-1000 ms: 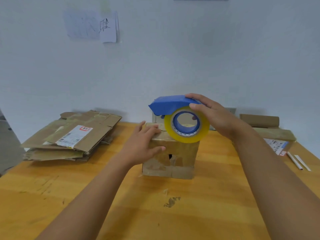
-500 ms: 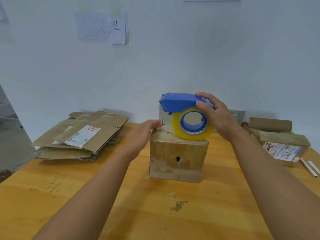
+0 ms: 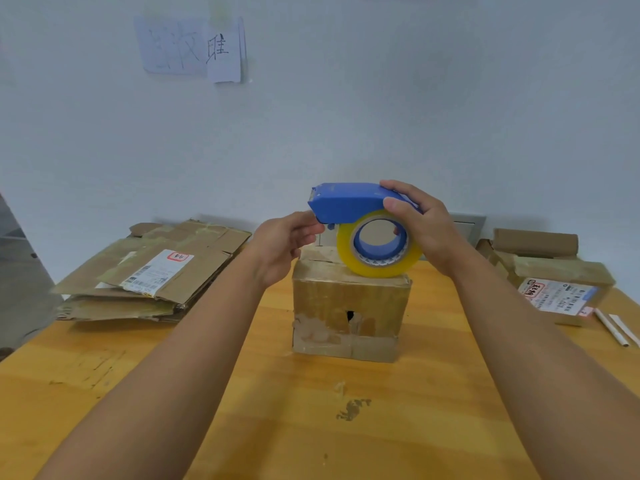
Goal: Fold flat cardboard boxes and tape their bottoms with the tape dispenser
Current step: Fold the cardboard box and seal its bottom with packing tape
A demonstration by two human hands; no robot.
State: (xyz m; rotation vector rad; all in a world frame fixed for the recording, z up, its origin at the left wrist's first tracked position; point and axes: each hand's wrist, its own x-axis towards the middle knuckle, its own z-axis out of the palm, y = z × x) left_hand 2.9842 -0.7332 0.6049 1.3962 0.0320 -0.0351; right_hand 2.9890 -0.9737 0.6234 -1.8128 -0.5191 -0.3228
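A small folded cardboard box [image 3: 349, 306] stands on the wooden table [image 3: 277, 427] in front of me, its side patched with old tape and pierced by a small hole. My right hand [image 3: 422, 230] grips the blue tape dispenser [image 3: 346, 204] with its yellow tape roll [image 3: 379, 268], which rests on the box's top near the right edge. My left hand [image 3: 287, 244] is raised off the box. Its thumb and fingers pinch at the dispenser's front tip, where the tape end comes out; the clear tape itself is hard to see.
A stack of flat cardboard boxes [image 3: 152, 268] lies at the table's back left. Folded boxes with a shipping label [image 3: 554, 278] sit at the back right, beside two white sticks [image 3: 616, 329]. A wall with paper notes [image 3: 194, 46] is close behind.
My left hand lifted off the box top and moved up to the dispenser's front tip. The dispenser rose slightly and levelled out above the box in my right hand.
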